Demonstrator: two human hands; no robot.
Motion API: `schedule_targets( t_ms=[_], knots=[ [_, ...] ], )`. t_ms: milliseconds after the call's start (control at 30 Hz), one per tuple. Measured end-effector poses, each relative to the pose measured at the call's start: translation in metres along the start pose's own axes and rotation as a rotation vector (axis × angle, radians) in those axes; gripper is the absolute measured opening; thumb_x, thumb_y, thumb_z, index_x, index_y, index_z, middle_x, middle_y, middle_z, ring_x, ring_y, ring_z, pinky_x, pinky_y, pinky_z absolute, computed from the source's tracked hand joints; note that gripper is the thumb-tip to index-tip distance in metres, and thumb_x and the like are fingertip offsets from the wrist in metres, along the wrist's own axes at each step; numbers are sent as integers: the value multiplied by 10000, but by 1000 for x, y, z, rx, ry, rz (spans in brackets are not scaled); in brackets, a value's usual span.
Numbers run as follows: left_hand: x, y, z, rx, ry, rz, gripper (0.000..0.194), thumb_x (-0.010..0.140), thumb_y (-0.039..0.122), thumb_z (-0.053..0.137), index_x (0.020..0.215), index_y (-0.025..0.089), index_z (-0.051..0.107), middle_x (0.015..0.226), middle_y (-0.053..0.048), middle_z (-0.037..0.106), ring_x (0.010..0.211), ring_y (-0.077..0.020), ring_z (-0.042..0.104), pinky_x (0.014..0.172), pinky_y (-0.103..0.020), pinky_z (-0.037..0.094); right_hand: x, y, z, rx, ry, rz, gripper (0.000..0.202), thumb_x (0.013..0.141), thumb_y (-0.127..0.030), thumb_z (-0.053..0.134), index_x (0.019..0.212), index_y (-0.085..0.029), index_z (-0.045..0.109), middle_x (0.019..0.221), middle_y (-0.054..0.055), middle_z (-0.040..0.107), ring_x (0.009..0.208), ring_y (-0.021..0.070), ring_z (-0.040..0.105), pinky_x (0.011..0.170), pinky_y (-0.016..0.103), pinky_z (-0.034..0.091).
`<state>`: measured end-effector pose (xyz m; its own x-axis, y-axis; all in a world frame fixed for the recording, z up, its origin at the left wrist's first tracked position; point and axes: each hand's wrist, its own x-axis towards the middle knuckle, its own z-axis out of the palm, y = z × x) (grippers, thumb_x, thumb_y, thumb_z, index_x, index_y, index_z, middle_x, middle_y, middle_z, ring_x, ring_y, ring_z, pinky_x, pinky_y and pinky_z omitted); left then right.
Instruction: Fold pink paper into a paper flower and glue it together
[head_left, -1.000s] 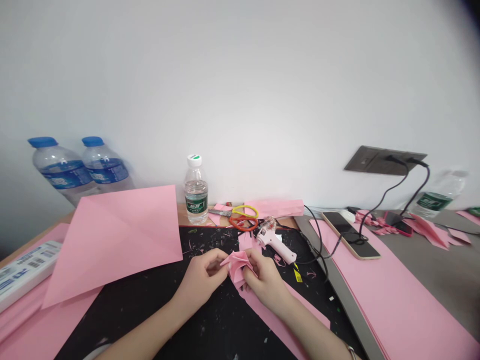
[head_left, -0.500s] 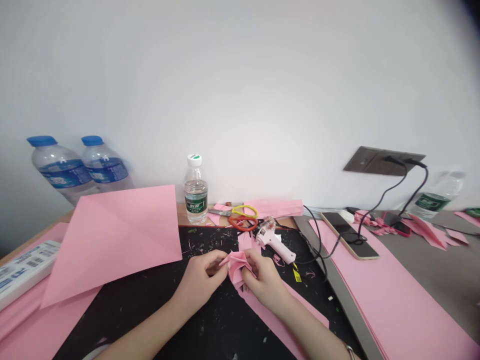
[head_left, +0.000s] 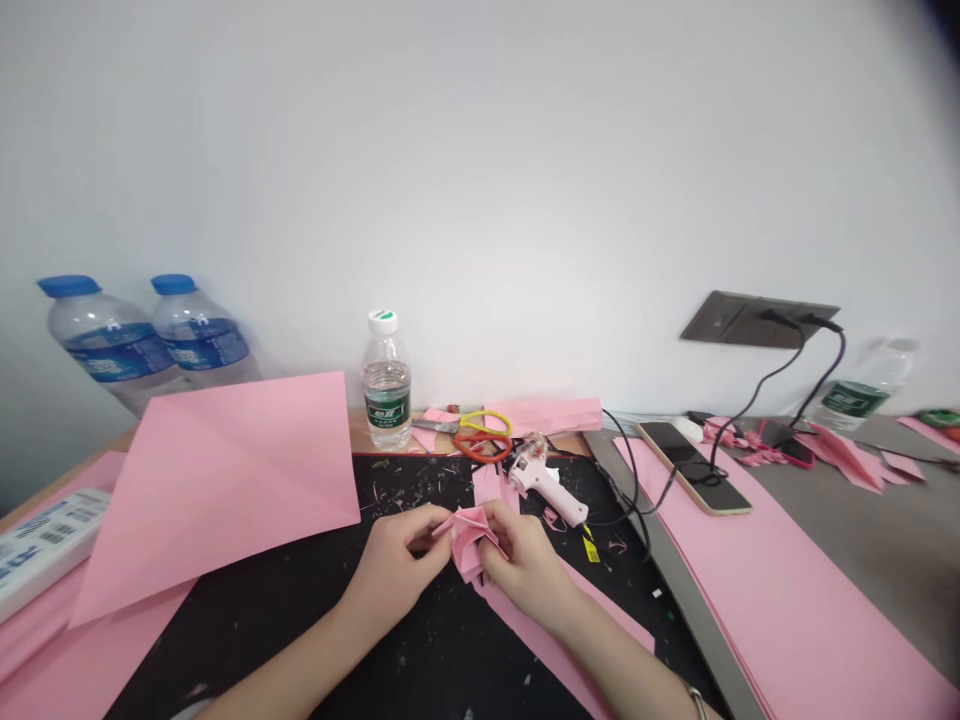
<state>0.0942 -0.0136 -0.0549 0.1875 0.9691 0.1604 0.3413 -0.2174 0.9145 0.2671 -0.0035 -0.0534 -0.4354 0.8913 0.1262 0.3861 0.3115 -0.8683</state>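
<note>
A small folded pink paper piece (head_left: 468, 540), shaped like a flower with raised creased flaps, is held between both hands above the black mat (head_left: 300, 630). My left hand (head_left: 405, 555) pinches its left edge between thumb and fingers. On the other side, my right hand (head_left: 525, 560) grips it with the thumb at its front opening. The fingertips behind the paper are hidden. Under my right hand and forearm lies a long pink paper strip (head_left: 540, 640). A pale pink glue gun (head_left: 551, 488) rests on the mat just beyond my right hand.
Scissors (head_left: 484, 445) with yellow and orange handles lie behind the mat, beside a water bottle (head_left: 387, 390). Large pink sheets (head_left: 232, 480) are at the left, more (head_left: 795, 590) at the right under a phone (head_left: 694, 468). Black cables (head_left: 637, 500) run to a wall socket (head_left: 757, 318).
The view has shifted slightly, so everything sits a little further left. Both hands keep their hold on the folded paper, which has tilted only a little.
</note>
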Motion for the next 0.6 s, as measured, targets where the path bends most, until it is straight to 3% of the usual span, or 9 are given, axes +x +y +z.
schedule_targets(
  t_ms=[300,600],
  knots=[
    [-1,-1,0,-13,-13,-14,117,800,209,527,767,153,624,739,-17,654,698,-169,609,640,-235,476,0,-7,-1,92,-5,-33,355,738,-3,392,1006,-184,538,830,13,644,688,144,580,601,245,421],
    [-1,8,-6,-143,-85,-20,186,872,309,463,906,178,590,851,-26,648,813,-187,628,711,-252,485,4,-5,-2,352,67,121,152,773,-102,424,851,-179,530,661,-18,557,485,107,502,448,221,397]
  ],
)
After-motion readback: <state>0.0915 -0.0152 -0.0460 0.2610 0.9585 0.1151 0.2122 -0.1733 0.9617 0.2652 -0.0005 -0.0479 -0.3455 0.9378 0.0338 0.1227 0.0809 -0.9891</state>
